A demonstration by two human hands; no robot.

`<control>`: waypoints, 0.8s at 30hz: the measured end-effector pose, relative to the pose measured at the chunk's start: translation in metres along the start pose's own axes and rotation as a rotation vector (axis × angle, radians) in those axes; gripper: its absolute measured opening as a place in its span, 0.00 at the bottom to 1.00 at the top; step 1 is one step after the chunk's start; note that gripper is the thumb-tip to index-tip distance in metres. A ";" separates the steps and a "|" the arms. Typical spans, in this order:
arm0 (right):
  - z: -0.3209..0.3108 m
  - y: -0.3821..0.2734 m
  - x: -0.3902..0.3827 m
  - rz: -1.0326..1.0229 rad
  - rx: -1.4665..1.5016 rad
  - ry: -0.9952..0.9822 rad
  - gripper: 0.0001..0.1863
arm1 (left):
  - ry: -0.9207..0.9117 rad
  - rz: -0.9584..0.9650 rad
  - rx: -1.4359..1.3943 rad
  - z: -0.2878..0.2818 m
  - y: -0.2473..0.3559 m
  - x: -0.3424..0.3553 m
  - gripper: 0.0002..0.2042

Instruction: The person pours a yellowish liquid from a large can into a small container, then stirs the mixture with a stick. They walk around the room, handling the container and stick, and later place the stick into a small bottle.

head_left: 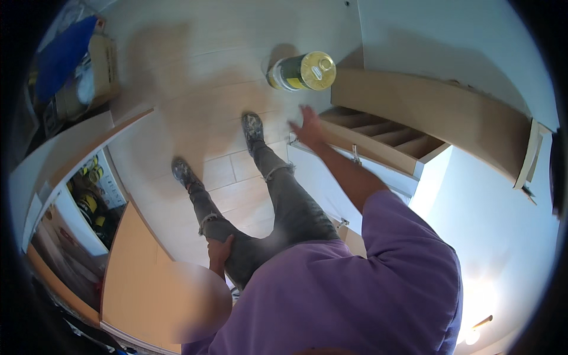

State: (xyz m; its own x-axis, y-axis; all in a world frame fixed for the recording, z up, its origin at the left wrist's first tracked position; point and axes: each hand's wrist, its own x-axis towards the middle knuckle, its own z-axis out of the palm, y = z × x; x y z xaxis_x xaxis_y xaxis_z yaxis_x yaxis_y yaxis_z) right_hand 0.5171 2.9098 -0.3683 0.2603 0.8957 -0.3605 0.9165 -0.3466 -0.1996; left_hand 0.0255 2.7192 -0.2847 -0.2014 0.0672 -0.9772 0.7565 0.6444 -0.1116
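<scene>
My right hand [309,127] is stretched forward with its fingers apart and nothing in it. Just beyond the fingertips stands a round metal can [318,71] with a yellowish lid, a small cap on top and a dark green and yellow side. A gap shows between hand and can. My left hand [219,251] rests against the outside of my left thigh, near the torn knee of the grey trousers, and holds no object that I can see. Part of that hand and its forearm is blurred or hidden.
A wooden box with several compartments [384,133] lies to the right, beside a long brown panel [432,112]. On the left, an open cabinet [112,177] holds yellow-and-black items. Cardboard boxes [103,65] and a blue sheet [65,56] sit at the far left.
</scene>
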 end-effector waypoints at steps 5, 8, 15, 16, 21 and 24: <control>-0.062 0.040 0.144 0.169 0.193 0.188 0.33 | 0.034 -0.033 0.070 0.005 0.022 0.012 0.63; -0.059 0.057 0.174 0.261 0.196 -0.052 0.30 | 0.015 0.020 0.074 0.017 0.022 0.020 0.63; -0.017 0.079 0.174 0.203 0.219 0.090 0.30 | 0.069 -0.020 0.221 0.037 0.034 0.020 0.60; -0.022 0.079 0.175 0.118 0.212 0.034 0.29 | 0.051 -0.076 0.301 0.037 0.024 0.034 0.61; -0.022 0.113 0.211 0.176 -0.004 -0.092 0.22 | 0.057 -0.187 0.166 0.012 0.074 -0.002 0.66; -0.025 0.124 0.218 0.142 0.028 -0.098 0.26 | 0.048 -0.234 0.142 0.010 0.085 -0.010 0.66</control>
State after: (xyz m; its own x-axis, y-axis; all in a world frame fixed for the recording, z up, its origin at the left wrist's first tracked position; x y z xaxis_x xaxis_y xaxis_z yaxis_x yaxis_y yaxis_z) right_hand 0.6951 3.0695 -0.4491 0.3540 0.8064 -0.4737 0.8638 -0.4761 -0.1650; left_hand 0.0979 2.7656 -0.2867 -0.4074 -0.0327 -0.9127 0.7649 0.5338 -0.3606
